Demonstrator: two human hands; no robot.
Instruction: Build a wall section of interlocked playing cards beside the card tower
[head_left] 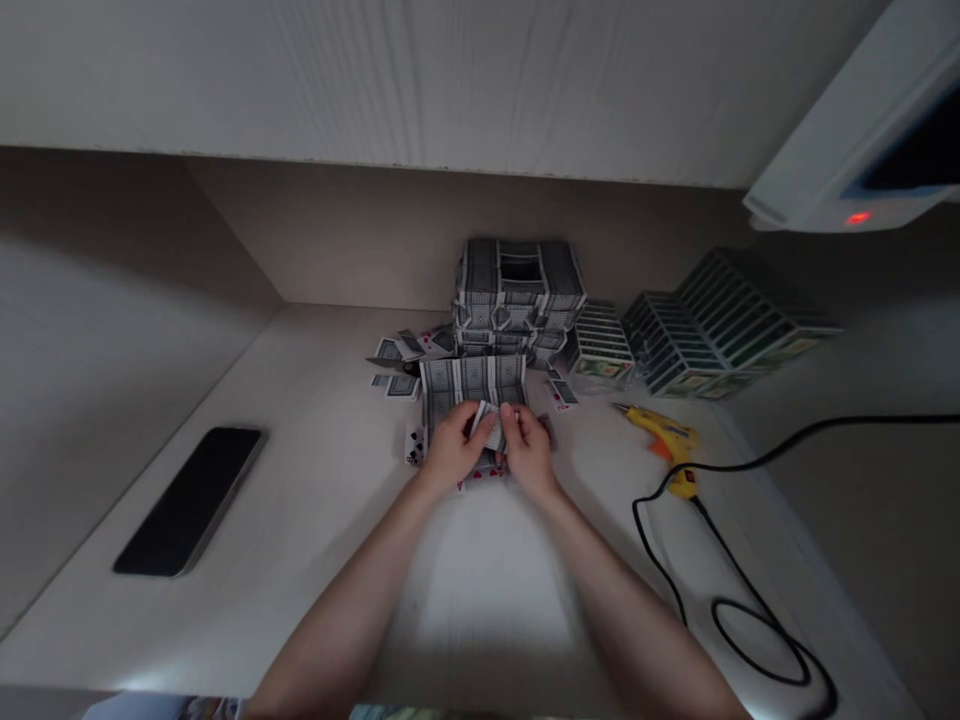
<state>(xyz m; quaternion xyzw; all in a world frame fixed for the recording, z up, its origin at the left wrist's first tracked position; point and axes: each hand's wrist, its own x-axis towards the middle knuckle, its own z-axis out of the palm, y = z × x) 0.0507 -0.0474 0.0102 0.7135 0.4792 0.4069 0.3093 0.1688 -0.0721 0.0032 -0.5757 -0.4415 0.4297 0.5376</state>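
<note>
Two bare forearms are reaching in from the bottom edge over a pale desk [247, 610]. The left hand [452, 450] and right hand [529, 452] are meeting near the middle of the view, with their fingers [510, 420] curled and pressed close, pinching a small bundle of playing cards [489, 425] between them; which fingers grip which card is too small to tell. The bundle is being held just in front of a low wall of upright cards [472, 385]. Behind that wall, a multi-level card tower [519, 290] is standing, with loose cards [397, 365] lying scattered to its left. Farther right, long card structures [712, 330] are standing in rows. A yellow glue gun [664, 440] is lying nearer the hands, its black cord [739, 640] looping across the desk. A black phone [190, 502] is lying well off to the left, and a white device with a red light [859, 150] is hanging overhead at upper right.
</note>
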